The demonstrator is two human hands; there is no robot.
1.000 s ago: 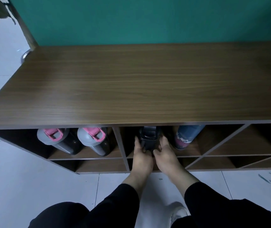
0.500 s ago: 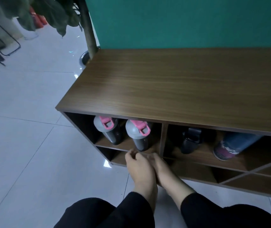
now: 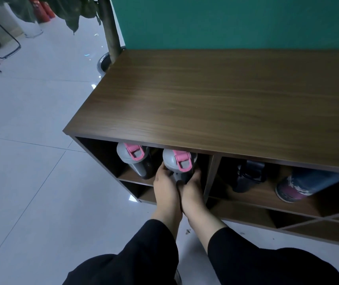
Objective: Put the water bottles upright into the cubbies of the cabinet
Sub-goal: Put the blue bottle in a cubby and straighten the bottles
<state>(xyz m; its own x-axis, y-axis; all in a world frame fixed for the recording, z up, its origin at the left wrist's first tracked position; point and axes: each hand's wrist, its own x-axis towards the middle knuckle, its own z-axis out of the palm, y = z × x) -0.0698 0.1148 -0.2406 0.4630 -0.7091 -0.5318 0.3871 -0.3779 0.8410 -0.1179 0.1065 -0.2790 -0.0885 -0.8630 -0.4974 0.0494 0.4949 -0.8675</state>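
Left hand (image 3: 165, 189) and right hand (image 3: 192, 191) both wrapped around dark bottle with grey-pink lid (image 3: 178, 164), upright in left upper cubby of wooden cabinet (image 3: 215, 103). Matching second bottle (image 3: 133, 159) just beside, left. Right cubby: black bottle (image 3: 248, 177), apparently upright; blue patterned bottle (image 3: 306, 185) tilted.
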